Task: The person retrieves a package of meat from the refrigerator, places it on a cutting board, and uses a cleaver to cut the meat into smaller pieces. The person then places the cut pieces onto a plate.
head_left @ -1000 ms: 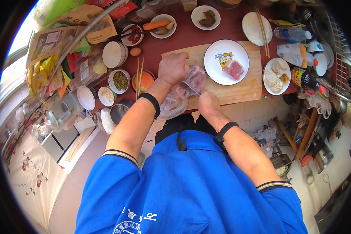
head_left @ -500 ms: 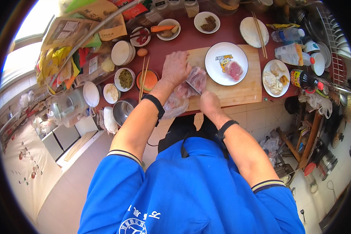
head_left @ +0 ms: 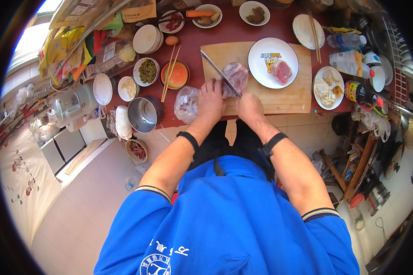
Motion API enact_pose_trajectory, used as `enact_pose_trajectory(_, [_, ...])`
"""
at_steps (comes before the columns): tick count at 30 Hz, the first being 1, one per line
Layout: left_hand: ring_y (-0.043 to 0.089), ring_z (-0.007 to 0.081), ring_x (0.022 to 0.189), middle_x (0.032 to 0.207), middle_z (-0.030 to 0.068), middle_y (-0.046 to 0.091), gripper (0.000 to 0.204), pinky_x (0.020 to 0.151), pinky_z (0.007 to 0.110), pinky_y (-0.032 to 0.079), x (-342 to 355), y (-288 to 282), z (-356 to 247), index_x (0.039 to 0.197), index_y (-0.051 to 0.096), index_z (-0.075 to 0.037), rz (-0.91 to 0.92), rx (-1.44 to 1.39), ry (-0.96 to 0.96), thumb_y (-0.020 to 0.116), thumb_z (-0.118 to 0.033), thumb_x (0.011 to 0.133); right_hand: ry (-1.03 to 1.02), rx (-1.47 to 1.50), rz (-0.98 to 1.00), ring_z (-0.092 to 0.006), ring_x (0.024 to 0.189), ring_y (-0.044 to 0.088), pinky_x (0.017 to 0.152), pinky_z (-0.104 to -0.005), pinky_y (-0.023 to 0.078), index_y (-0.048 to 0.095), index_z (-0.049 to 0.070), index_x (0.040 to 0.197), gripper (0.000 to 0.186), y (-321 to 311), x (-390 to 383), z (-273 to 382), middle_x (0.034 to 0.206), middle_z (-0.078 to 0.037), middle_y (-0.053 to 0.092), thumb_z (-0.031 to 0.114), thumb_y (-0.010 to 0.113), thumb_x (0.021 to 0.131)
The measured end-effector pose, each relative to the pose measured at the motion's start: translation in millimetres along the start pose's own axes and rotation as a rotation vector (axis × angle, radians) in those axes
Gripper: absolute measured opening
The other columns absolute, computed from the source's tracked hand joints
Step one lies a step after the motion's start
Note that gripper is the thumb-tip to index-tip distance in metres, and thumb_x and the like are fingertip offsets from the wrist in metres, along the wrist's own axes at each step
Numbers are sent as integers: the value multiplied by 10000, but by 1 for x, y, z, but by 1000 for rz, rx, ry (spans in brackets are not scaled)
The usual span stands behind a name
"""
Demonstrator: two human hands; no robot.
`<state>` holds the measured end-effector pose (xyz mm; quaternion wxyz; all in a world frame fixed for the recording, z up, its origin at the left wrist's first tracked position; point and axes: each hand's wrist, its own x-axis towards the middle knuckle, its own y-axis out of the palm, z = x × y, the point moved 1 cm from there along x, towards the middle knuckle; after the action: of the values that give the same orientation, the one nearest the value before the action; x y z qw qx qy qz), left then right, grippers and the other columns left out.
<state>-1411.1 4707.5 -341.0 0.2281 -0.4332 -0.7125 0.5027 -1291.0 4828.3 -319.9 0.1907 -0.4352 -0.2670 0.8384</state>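
The person's right hand [head_left: 250, 106] is closed in a fist around the handle end of a long, straight knife with a grey metal blade [head_left: 220, 73], which slants away toward the upper left across a pale wooden cutting board [head_left: 270, 103]. Beneath the blade lies a lump of pinkish raw meat [head_left: 238, 74], on the left half of the board, with part of it showing on each side of the knife. The left hand [head_left: 210, 101] is palm down with its fingers bent, set against the near left end of the meat, just beside the blade; whether it grips anything underneath cannot be told. A crumpled clear plastic bag [head_left: 186, 105] lies just left of that hand. On the board's right side stands a round white plate with a dark rim [head_left: 261, 77], bearing a smaller cut piece of red meat with pale fat [head_left: 281, 72], well apart from both hands' fingers.
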Motion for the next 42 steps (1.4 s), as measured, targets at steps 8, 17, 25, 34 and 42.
enact_pose_trajectory(8, [551, 419, 1284, 1404, 218, 583, 748, 1058, 511, 467, 2, -1, 10, 1406, 553, 10, 44, -29, -17, 885, -264, 794, -8, 17, -32, -497, 1016, 742, 912, -583, 584, 737, -43, 1051, 222, -11, -19, 1, 1017, -330, 756, 133, 640, 958])
enact_pose_trajectory(17, [563, 388, 1250, 1342, 190, 609, 701, 1036, 496, 438, 2, -3, 13, 1364, 594, -30, 5, 59, -1, 885, -311, 792, 58, -72, -68, -501, 946, 736, 845, -585, 584, 708, -9, 980, 171, 0, -51, -27, 947, -291, 756, 160, 684, 973])
enact_pose_trajectory(25, [563, 387, 1254, 1308, 181, 626, 683, 1017, 496, 443, 1, -7, 15, 1359, 602, -26, 46, 45, -20, 881, -304, 801, 53, -46, -137, -495, 923, 737, 824, -588, 587, 711, 6, 976, 194, 5, -60, -32, 911, -280, 754, 200, 714, 977])
enact_pose_trajectory(34, [608, 466, 1177, 1275, 267, 644, 693, 1024, 535, 514, -6, 1, 16, 1396, 549, 51, -30, -215, -33, 847, -188, 817, 85, -82, -174, -482, 919, 746, 821, -576, 595, 720, 20, 1010, 195, 0, -68, -31, 922, -267, 764, 213, 711, 980])
enact_pose_trajectory(42, [700, 441, 1174, 1243, 273, 715, 774, 1005, 446, 569, 3, 7, 34, 1410, 519, 82, 117, -577, -248, 895, -246, 818, 47, -25, -210, -475, 898, 747, 807, -570, 594, 723, 25, 1014, 180, -4, -87, -24, 874, -257, 758, 201, 723, 976])
